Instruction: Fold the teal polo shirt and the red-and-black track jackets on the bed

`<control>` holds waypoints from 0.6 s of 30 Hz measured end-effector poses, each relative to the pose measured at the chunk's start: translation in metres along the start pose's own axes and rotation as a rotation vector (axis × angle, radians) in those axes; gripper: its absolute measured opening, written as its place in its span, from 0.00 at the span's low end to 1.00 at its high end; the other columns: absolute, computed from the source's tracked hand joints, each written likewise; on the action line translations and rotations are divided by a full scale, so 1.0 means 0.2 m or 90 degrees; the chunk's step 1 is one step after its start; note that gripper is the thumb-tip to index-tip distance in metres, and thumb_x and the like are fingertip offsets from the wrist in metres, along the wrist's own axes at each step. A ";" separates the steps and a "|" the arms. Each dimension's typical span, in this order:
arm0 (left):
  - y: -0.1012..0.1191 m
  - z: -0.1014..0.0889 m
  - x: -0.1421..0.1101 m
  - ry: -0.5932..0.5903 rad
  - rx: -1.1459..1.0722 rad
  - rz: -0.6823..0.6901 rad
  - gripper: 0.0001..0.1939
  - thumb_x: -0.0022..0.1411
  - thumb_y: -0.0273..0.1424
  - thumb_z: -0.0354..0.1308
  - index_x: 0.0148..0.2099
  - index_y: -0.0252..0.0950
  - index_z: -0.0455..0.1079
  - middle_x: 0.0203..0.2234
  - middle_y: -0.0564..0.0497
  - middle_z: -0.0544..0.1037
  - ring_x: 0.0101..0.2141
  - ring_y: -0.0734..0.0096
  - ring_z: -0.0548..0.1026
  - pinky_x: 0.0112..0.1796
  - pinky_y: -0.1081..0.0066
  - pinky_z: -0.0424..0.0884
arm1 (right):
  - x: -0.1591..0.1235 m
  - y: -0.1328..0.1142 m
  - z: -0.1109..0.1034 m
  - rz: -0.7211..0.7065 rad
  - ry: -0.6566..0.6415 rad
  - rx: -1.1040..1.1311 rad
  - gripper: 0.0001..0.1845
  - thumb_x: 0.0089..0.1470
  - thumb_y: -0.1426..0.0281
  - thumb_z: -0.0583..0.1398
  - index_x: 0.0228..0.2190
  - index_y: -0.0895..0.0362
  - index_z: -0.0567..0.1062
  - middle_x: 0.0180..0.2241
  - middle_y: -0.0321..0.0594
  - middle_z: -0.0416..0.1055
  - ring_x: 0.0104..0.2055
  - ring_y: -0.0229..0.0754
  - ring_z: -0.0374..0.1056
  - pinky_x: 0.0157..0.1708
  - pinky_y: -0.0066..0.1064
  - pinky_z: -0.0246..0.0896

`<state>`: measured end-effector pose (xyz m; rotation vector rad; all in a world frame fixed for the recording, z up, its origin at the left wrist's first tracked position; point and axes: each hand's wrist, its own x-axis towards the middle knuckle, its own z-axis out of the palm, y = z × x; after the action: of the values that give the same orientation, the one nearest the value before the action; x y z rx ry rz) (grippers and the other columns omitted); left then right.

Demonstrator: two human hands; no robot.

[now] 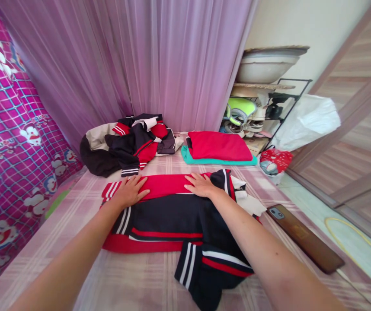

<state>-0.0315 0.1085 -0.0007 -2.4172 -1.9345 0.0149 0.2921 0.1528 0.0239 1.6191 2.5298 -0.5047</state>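
A red and navy jacket [169, 214] with white stripes lies partly folded on the plaid bed cover [133, 280]. Flat on its red far strip, toward the left, rests my left hand [131, 191] with fingers spread. My right hand [200, 185] presses the same strip farther right, its fingers also stretched out. One navy sleeve [208, 268] with a striped cuff hangs toward me under my right forearm. The collar end, with white lining, sticks out beyond my right wrist.
A heap of mixed clothes [136, 140] sits at the back left. Folded red and teal clothes [219, 147] lie at the back right. A phone [305, 237] with a cable is at the right edge. Beyond stand a shoe rack [283, 116] and purple curtain [172, 56].
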 end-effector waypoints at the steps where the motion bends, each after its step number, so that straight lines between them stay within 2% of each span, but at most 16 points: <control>1: -0.01 0.03 -0.01 0.000 0.008 0.003 0.35 0.68 0.50 0.42 0.70 0.39 0.54 0.68 0.39 0.57 0.67 0.49 0.54 0.63 0.47 0.47 | -0.01 0.04 0.03 0.013 -0.008 0.013 0.37 0.65 0.48 0.44 0.68 0.51 0.53 0.72 0.44 0.40 0.73 0.48 0.33 0.68 0.51 0.28; 3: -0.03 0.05 -0.03 -0.001 0.016 0.010 0.36 0.68 0.52 0.42 0.71 0.38 0.53 0.69 0.38 0.55 0.67 0.48 0.53 0.63 0.47 0.45 | -0.02 0.10 0.06 0.034 0.009 0.040 0.37 0.66 0.49 0.42 0.68 0.52 0.51 0.72 0.45 0.38 0.73 0.46 0.31 0.69 0.49 0.26; 6: -0.05 0.06 -0.02 0.001 0.016 0.013 0.38 0.67 0.53 0.43 0.71 0.40 0.52 0.69 0.39 0.55 0.67 0.49 0.54 0.63 0.49 0.45 | -0.02 0.16 0.06 0.063 0.044 0.116 0.34 0.67 0.52 0.42 0.67 0.55 0.57 0.71 0.46 0.43 0.73 0.45 0.36 0.69 0.45 0.30; 9: -0.06 0.06 -0.01 -0.002 0.016 0.009 0.38 0.66 0.54 0.43 0.71 0.40 0.52 0.68 0.39 0.57 0.67 0.50 0.55 0.63 0.51 0.46 | -0.04 0.21 0.02 0.048 0.101 0.293 0.32 0.67 0.53 0.43 0.62 0.56 0.66 0.67 0.46 0.57 0.69 0.44 0.51 0.67 0.40 0.44; 12: -0.05 0.05 -0.01 0.000 0.027 0.009 0.38 0.66 0.53 0.43 0.71 0.39 0.53 0.67 0.39 0.59 0.66 0.51 0.56 0.62 0.52 0.48 | -0.12 0.31 -0.03 0.002 0.181 0.428 0.28 0.66 0.55 0.47 0.57 0.55 0.72 0.58 0.44 0.71 0.59 0.46 0.68 0.59 0.39 0.60; 14: -0.04 0.05 -0.01 0.012 0.042 0.017 0.37 0.67 0.53 0.43 0.71 0.38 0.54 0.67 0.39 0.60 0.66 0.51 0.57 0.62 0.53 0.49 | -0.19 0.40 -0.05 0.019 0.260 0.403 0.24 0.64 0.58 0.51 0.53 0.54 0.76 0.53 0.41 0.76 0.55 0.46 0.71 0.56 0.39 0.64; 16: -0.04 0.05 -0.02 0.021 0.057 0.017 0.37 0.67 0.52 0.43 0.70 0.37 0.55 0.67 0.38 0.59 0.66 0.50 0.57 0.62 0.53 0.49 | -0.25 0.49 -0.07 0.095 0.343 0.314 0.20 0.62 0.61 0.53 0.49 0.51 0.79 0.50 0.39 0.77 0.54 0.47 0.71 0.55 0.38 0.64; 18: -0.03 0.04 -0.02 0.024 0.058 0.004 0.37 0.67 0.52 0.44 0.69 0.36 0.57 0.67 0.37 0.59 0.66 0.49 0.56 0.62 0.52 0.49 | -0.27 0.56 -0.09 0.188 0.366 0.233 0.19 0.61 0.63 0.53 0.48 0.50 0.79 0.50 0.39 0.78 0.53 0.48 0.71 0.53 0.38 0.65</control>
<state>-0.0383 0.1056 -0.0091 -2.3480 -1.8687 0.0559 0.4170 0.1540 0.0296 2.5417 2.5841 -0.5570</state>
